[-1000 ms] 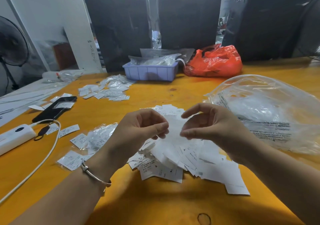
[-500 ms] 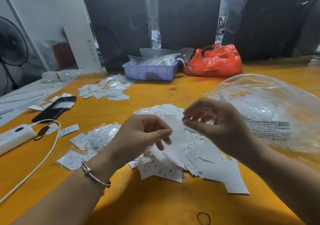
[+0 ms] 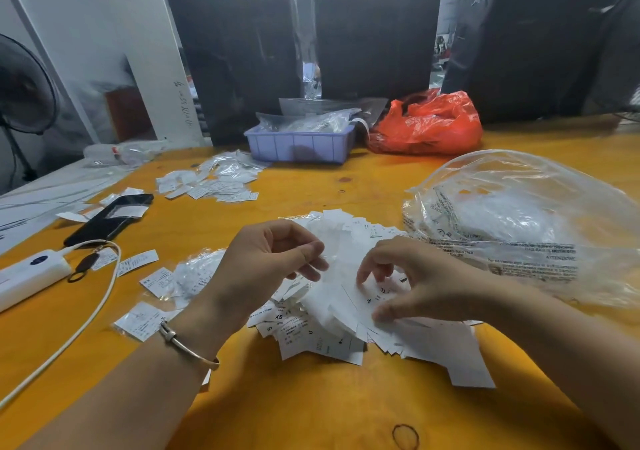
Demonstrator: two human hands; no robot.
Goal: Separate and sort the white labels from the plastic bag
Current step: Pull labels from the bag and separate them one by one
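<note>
Centrally, white labels [image 3: 346, 318] heaped, printed; left hand [image 3: 266, 269] pinches one, right hand [image 3: 412, 283] pinches another.

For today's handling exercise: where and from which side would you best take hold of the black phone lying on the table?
Grip the black phone across its long edges near the end closest to the person, coming from above. It lies flat, and a white label rests on its far half, so that nearer end is probably easiest to grip.
</note>
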